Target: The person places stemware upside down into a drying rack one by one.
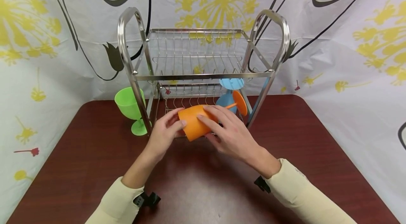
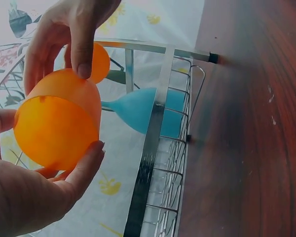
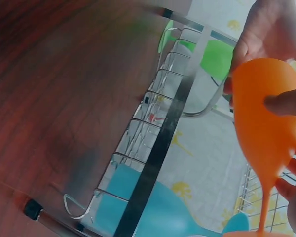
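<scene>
Both hands hold an orange plastic goblet (image 1: 194,122), tipped on its side in front of the dish rack, its mouth toward the left and its round foot toward the right. My left hand (image 1: 162,133) grips it around the rim, thumb and fingers on opposite sides, as the left wrist view shows. Over the bowl curls my right hand (image 1: 234,135), nearer the stem. A blue goblet (image 2: 138,111) stands upside down in the rack's lower basket, behind the orange one in the head view.
A two-tier metal dish rack (image 1: 203,76) stands at the back of the dark red-brown table (image 1: 196,188). Beside its left leg is an upright green goblet (image 1: 128,104). A patterned white sheet (image 1: 333,55) hangs behind and at both sides.
</scene>
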Available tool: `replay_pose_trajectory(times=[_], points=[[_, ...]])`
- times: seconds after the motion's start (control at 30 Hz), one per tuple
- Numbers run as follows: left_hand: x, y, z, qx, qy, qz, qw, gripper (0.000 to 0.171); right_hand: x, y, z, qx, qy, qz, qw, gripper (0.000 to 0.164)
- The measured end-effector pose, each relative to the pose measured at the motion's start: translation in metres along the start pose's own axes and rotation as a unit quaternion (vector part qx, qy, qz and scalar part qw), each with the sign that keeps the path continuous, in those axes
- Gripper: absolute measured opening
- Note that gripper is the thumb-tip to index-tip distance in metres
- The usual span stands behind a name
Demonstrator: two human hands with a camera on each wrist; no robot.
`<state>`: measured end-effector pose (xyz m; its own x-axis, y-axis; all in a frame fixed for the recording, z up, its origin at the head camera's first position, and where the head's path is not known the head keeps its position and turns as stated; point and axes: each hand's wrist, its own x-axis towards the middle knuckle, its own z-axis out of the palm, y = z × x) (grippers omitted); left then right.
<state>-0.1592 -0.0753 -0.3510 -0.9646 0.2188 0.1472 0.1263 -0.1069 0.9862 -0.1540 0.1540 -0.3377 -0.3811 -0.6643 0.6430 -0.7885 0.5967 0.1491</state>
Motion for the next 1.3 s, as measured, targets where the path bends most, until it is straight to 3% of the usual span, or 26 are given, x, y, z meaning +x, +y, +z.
replay_pose_trajectory(times=[0.27,0.43,0.57,0.73,0.83,0.9,1.0,1.17,1.23,1.3], points=[[0.001,0.0,0.0,-0.051,0.014,-0.033,0.9981,0.044,-0.005,0.001,0.004,-0.007,0.042,0.008,0.999,0.066],[0.001,-0.002,-0.001,-0.069,0.015,-0.042,0.9966,0.045,-0.011,0.0,0.011,0.009,0.118,0.026,0.993,0.049],[0.001,-0.003,-0.001,-0.082,0.007,-0.051,0.9953,0.045,-0.017,-0.003,0.017,0.041,0.166,0.081,0.982,0.046],[0.0,-0.004,-0.001,-0.098,-0.001,-0.056,0.9936,0.045,-0.021,-0.009,0.02,0.121,0.161,0.189,0.961,0.057],[0.0,-0.004,-0.001,-0.106,-0.004,-0.055,0.9929,0.045,-0.021,-0.012,0.019,0.187,0.147,0.248,0.939,0.054],[0.0,-0.004,-0.001,-0.11,-0.006,-0.054,0.9925,0.045,-0.019,-0.014,0.018,0.235,0.14,0.285,0.919,0.05],[0.0,-0.005,-0.001,-0.111,-0.008,-0.053,0.9924,0.045,-0.016,-0.017,0.016,0.316,0.129,0.342,0.875,0.049],[-0.001,-0.005,0.0,-0.115,-0.006,-0.051,0.992,0.044,-0.009,-0.017,0.012,0.443,0.1,0.416,0.788,0.05],[0.0,-0.006,0.0,-0.117,-0.009,-0.051,0.9918,0.045,-0.007,-0.017,0.011,0.469,0.086,0.434,0.764,0.053],[0.0,-0.007,0.001,-0.114,-0.016,-0.05,0.9921,0.045,-0.005,-0.016,0.011,0.484,0.074,0.443,0.751,0.055]])
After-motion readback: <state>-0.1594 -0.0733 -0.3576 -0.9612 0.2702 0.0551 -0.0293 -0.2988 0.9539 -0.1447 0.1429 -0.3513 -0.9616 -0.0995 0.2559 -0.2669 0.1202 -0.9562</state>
